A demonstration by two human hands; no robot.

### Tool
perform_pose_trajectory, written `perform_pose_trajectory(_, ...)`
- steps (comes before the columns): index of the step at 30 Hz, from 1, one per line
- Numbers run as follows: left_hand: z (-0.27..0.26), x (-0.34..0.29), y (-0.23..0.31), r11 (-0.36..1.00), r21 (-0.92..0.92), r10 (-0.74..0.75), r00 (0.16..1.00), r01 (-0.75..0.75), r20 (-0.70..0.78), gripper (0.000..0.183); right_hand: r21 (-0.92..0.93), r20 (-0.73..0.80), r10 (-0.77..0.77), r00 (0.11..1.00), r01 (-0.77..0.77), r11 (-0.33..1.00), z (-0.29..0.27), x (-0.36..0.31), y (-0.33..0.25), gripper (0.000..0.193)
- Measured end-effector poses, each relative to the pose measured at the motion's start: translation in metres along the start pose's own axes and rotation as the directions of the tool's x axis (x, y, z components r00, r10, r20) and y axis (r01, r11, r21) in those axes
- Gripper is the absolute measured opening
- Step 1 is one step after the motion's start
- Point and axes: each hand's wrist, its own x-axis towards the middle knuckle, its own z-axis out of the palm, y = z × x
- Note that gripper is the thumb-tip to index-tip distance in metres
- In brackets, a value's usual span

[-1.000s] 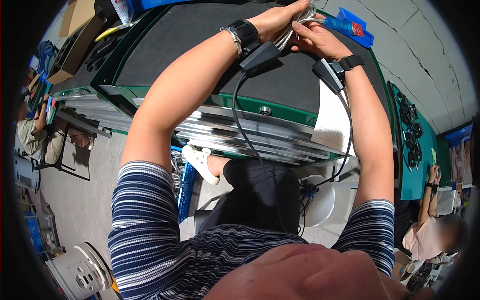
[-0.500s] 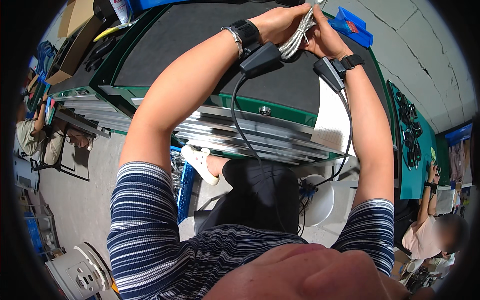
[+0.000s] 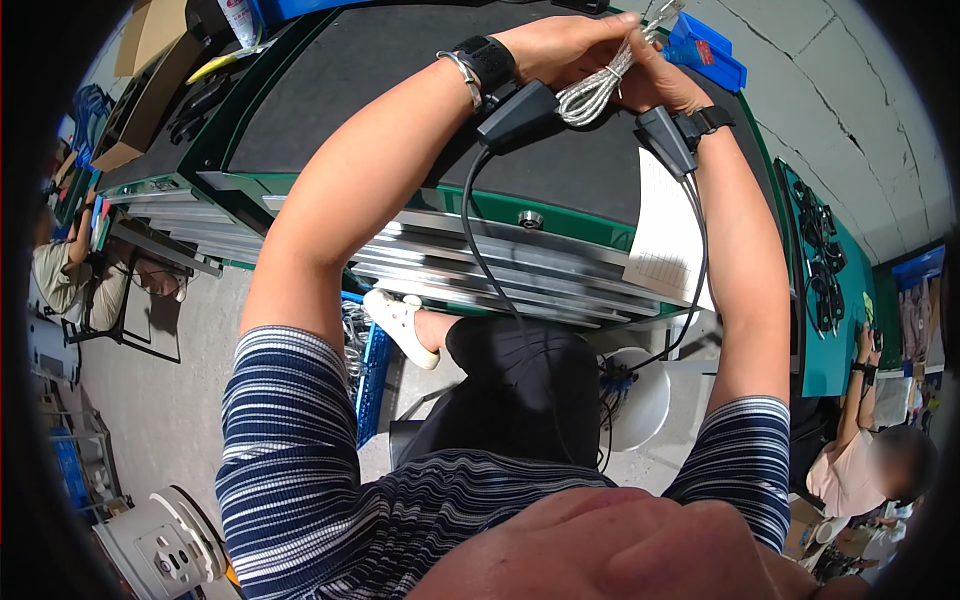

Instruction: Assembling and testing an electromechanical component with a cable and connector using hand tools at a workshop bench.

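Note:
A coiled bundle of silvery cable [image 3: 592, 97] is between my hands over the dark mat at the far side of the bench. One end rises past the fingertips toward the blue bin. My left hand [image 3: 563, 48] is closed on the bundle from the left, its thumb side near the upper end. My right hand [image 3: 665, 80] grips it from the right, with the thumb close to the left fingertips. The lower loops hang toward me; some fingers are hidden behind the cable. Each wrist wears a black strap, and a black wired box [image 3: 518, 113] sits by the left one.
A small blue bin [image 3: 712, 62] stands beyond my right hand. A white paper sheet [image 3: 662, 235] hangs over the bench's front edge. A cardboard box [image 3: 150, 90] stands at left; black cable pieces [image 3: 822, 260] lie on a teal surface at right, where another person [image 3: 850, 465] sits.
The bundle has tilted, and its upper end now shows farther to the right above my fingers. My right hand has shifted slightly down and right. The left hand is almost unmoved.

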Motion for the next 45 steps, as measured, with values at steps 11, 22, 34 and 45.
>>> perform_pose_trajectory(11, 0.007, -0.009, 0.024, 0.964, -0.261, 0.105, 0.971, -0.047, 0.213, 0.036, -0.077, 0.081, -0.002, 0.997, 0.008, 0.997, -0.010, -0.001, 0.003, 0.040)
perform_pose_trajectory(22, 0.009, -0.008, 0.033, 0.974, -0.158, 0.183, 0.973, -0.160, 0.143, 0.036, -0.481, 0.005, -0.089, 0.996, 0.080, 0.873, -0.029, 0.007, 0.009, 0.030)
perform_pose_trajectory(34, 0.002, -0.009, 0.030, 0.975, 0.076, 0.198, 0.971, -0.209, 0.136, 0.039, -0.332, -0.002, -0.047, 0.999, 0.044, 0.942, -0.022, 0.007, 0.009, 0.030)
perform_pose_trajectory(45, 0.002, -0.015, 0.028, 0.985, -0.001, 0.166, 0.963, -0.170, -0.213, 0.053, -0.176, -0.347, -0.346, 0.872, 0.302, 0.937, -0.017, 0.023, 0.017, 0.030)
